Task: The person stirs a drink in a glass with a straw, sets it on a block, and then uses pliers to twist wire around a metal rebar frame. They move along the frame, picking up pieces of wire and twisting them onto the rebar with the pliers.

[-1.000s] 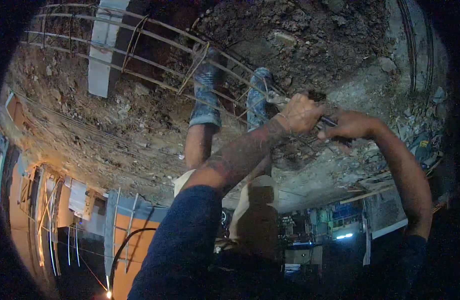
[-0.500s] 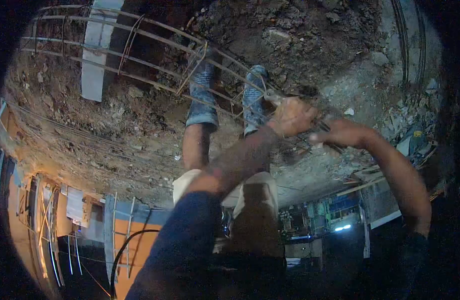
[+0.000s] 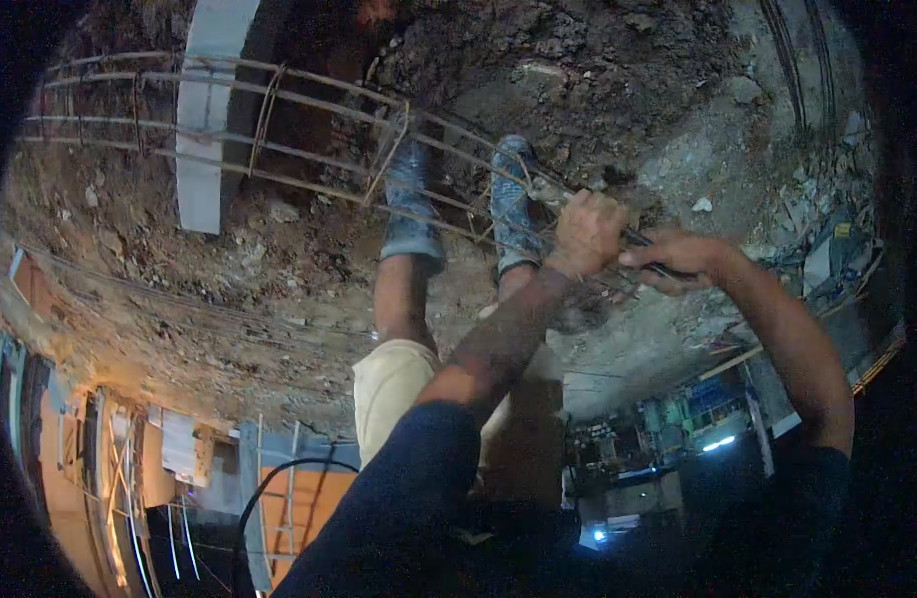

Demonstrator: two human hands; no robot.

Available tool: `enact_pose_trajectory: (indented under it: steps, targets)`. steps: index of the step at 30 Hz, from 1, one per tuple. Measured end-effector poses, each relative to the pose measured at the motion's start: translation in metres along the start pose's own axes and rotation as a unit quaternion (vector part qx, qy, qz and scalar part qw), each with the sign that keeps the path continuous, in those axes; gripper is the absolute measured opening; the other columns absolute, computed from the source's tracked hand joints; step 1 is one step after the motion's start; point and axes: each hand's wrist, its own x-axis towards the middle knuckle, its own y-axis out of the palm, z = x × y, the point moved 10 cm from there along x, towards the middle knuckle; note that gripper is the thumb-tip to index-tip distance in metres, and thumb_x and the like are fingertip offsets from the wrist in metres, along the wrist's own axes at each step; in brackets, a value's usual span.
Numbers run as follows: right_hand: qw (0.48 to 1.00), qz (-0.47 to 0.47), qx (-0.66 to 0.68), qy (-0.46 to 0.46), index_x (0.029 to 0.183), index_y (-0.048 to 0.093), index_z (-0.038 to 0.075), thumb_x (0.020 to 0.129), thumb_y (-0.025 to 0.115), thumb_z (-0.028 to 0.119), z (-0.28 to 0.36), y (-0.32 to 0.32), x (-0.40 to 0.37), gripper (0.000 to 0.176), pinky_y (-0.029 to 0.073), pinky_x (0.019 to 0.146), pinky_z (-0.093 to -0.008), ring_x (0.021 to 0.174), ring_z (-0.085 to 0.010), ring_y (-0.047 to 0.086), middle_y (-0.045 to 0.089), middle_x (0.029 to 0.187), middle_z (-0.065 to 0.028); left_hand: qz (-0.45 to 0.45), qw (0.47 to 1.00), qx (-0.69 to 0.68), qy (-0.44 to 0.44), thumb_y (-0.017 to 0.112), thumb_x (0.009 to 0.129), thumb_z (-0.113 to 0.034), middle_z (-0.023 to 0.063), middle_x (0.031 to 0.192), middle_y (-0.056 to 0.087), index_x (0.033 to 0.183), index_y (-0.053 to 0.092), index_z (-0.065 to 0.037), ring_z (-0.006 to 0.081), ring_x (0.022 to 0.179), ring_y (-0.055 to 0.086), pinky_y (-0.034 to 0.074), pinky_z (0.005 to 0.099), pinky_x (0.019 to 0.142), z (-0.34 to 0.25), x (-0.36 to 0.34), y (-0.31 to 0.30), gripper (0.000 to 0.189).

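Note:
A long cage of thin rebar (image 3: 309, 179), tied with square stirrups, stretches from the left across my lower legs. Its right end reaches my left hand (image 3: 590, 229), which is closed in a fist around the bars there. Just to the right, my right hand (image 3: 682, 261) has its fingers wrapped around a thin dark bar (image 3: 638, 238) that runs between the two hands. Whether this bar is part of the cage I cannot tell. Both hands are close together, over the ground beside my feet in blue patterned footwear (image 3: 516, 189).
A pale board or beam (image 3: 199, 149) lies under the cage at the left. Rough soil and rubble (image 3: 578, 95) cover the ground. Dark rods (image 3: 789, 80) lie at the upper right, debris (image 3: 827, 254) below them. An orange wall (image 3: 309, 508) and a ladder-like frame show at the bottom left.
The view has shifted slightly, so the board, legs and background sit lower and further right. Both hands stay at the cage's end with their grip much the same, less blurred now.

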Motion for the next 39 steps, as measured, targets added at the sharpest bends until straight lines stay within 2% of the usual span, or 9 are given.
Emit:
enact_pose_trajectory:
  steps: [6,12,16,18,31,32,33,34,39]
  targets:
    - [0.847,-0.343,-0.402,-0.054,0.084,0.051,0.003,0.076,0.047,0.011,0.031,-0.009,-0.012,0.013,0.048,0.051,-0.0349,0.060,-0.0258,0.061,0.059,0.070,-0.0195,0.413,0.910,0.033,0.004,0.056,0.061,-0.020,0.0104,0.069,0.055,0.072,0.059,-0.007,0.0277,0.071,0.052,0.042,0.0369,0.063,-0.008,0.003,0.041,0.016]
    - [0.988,-0.026,0.050,-0.142,0.090,0.052,0.000,0.074,0.049,0.011,-0.002,0.016,0.016,0.020,0.049,0.055,-0.0363,0.064,-0.0270,0.061,0.060,0.075,-0.0184,0.121,0.991,-0.001,0.057,0.059,0.057,-0.021,0.0100,0.069,0.053,0.076,0.054,-0.006,0.0267,0.072,0.051,0.040,0.0401,0.065,-0.020,-0.011,0.014,0.025]
    - [0.895,-0.303,-0.327,-0.003,0.094,0.050,0.000,0.071,0.056,0.013,0.000,0.018,-0.006,0.027,0.048,0.061,-0.0370,0.074,-0.0275,0.059,0.059,0.081,-0.0188,0.100,0.990,0.001,0.096,0.055,0.063,-0.017,0.0112,0.074,0.054,0.080,0.054,-0.005,0.0266,0.071,0.051,0.041,0.0380,0.065,-0.022,-0.013,0.006,0.021]
    - [0.827,-0.384,-0.409,0.019,0.092,0.050,0.000,0.071,0.056,0.013,0.013,0.019,-0.022,0.026,0.047,0.065,-0.0379,0.076,-0.0298,0.058,0.058,0.084,-0.0197,0.361,0.929,0.075,-0.015,0.051,0.068,-0.014,0.0130,0.076,0.054,0.083,0.053,-0.005,0.0276,0.071,0.052,0.040,0.0380,0.065,0.003,-0.021,0.044,0.018]
    - [0.905,-0.397,-0.143,-0.054,0.123,0.029,-0.003,0.075,0.057,0.024,-0.019,0.112,0.020,0.062,0.040,0.079,-0.0425,0.094,-0.0308,0.051,0.049,0.106,-0.0212,-0.009,0.873,0.436,0.218,0.050,0.074,-0.012,0.0163,0.098,0.054,0.095,0.056,-0.001,0.0284,0.091,0.051,0.044,0.0439,0.075,-0.062,-0.100,-0.056,0.024]
    - [0.805,-0.544,-0.217,-0.095,0.120,0.033,-0.003,0.074,0.061,0.025,-0.029,0.120,0.054,0.061,0.043,0.073,-0.0433,0.091,-0.0313,0.053,0.053,0.098,-0.0197,0.122,0.898,0.422,0.010,0.052,0.075,-0.014,0.0167,0.101,0.052,0.098,0.054,0.000,0.0269,0.094,0.050,0.044,0.0450,0.075,-0.006,-0.082,-0.069,0.027]
    - [0.921,-0.376,-0.095,0.046,0.111,0.040,-0.003,0.070,0.065,0.023,-0.014,0.131,0.025,0.054,0.045,0.069,-0.0416,0.087,-0.0312,0.054,0.056,0.088,-0.0176,0.247,0.876,0.365,-0.196,0.053,0.075,-0.016,0.0171,0.105,0.051,0.100,0.053,0.001,0.0254,0.096,0.049,0.043,0.0460,0.075,0.044,-0.092,-0.070,0.030]
    - [0.770,-0.580,-0.110,-0.241,0.098,0.046,-0.002,0.067,0.067,0.022,0.000,0.151,0.006,0.045,0.045,0.067,-0.0397,0.079,-0.0316,0.055,0.055,0.081,-0.0167,0.143,0.776,0.609,-0.086,0.053,0.076,-0.017,0.0167,0.105,0.051,0.100,0.054,0.000,0.0211,0.082,0.055,0.047,0.0380,0.060,-0.003,-0.118,-0.102,0.030]
    - [0.828,-0.519,0.016,-0.214,0.116,0.032,-0.008,0.074,0.061,0.015,0.004,0.220,0.032,0.056,0.042,0.078,-0.0402,0.091,-0.0335,0.050,0.047,0.103,-0.0211,-0.057,0.932,0.314,-0.172,0.050,0.073,-0.011,0.0111,0.063,0.056,0.062,0.054,-0.003,0.0190,0.047,0.054,0.039,0.0296,0.036,0.049,-0.192,-0.118,0.015]
